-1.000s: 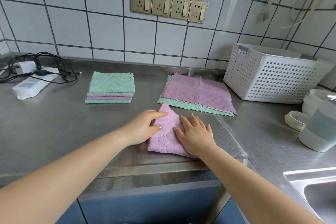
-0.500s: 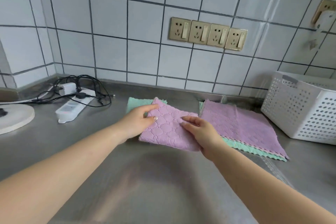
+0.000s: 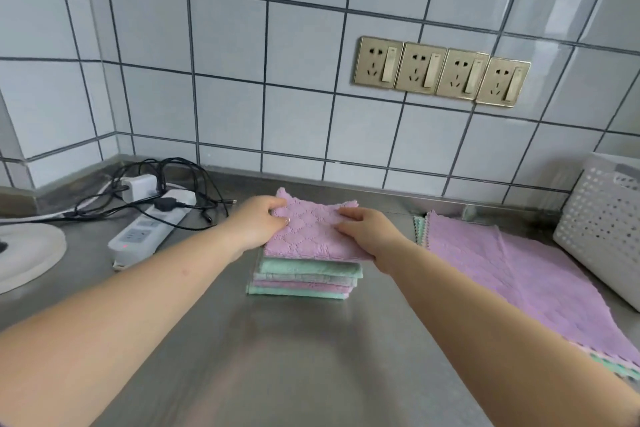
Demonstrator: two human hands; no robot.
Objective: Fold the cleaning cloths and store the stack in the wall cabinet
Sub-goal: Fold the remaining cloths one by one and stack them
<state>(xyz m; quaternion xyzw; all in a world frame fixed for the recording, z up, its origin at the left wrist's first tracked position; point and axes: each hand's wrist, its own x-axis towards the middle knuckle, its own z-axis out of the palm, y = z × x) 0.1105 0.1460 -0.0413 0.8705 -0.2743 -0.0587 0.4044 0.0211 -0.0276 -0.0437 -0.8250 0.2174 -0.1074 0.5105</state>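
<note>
Cloth (image 3: pixel 311 232) flat, long axis left-right.

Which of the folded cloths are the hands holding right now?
The folded purple cloth on top, held by the left hand and right hand; the green, grey, purple and green ones in the stack below lie untouched.

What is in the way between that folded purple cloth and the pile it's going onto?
Nothing visible. Both hands, left hand and right hand, hold the folded purple cloth right over the stack of folded cloths, with no object between them. The power strip and the unfolded cloths lie off to the sides.
</note>
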